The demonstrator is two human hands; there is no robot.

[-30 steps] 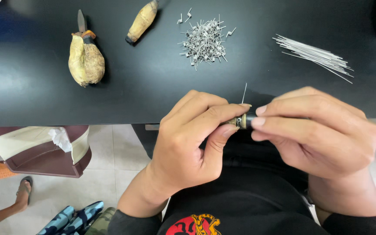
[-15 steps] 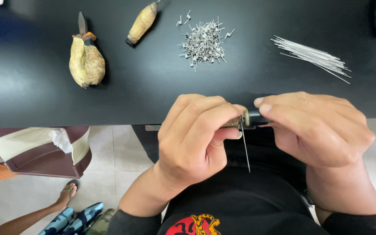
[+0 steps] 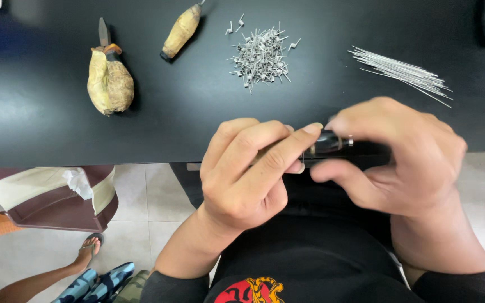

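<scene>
My left hand (image 3: 248, 174) and my right hand (image 3: 394, 160) meet at the near edge of a black table (image 3: 40, 123). Together they grip a small dark cylindrical tool (image 3: 328, 144) with a metal ring, held level between them. My left thumb and forefinger pinch its left end; my right fingers wrap its right end. Any wire on the tool is hidden by my fingers. A pile of short bent wire pieces (image 3: 259, 56) lies farther back on the table. To the right of it lies a bundle of straight thin wires (image 3: 402, 73).
Two tools with lumpy tan wrapped handles lie at the back left, one with a blade (image 3: 109, 81) and a slimmer one (image 3: 181, 31). Below the table edge are a maroon bin with a white liner (image 3: 57, 196) and another person's foot in a sandal (image 3: 88, 249).
The straight wire that stuck up from the tool, then hung down from it, no longer shows. My hands have shifted slightly upward and the tool now lies level.
</scene>
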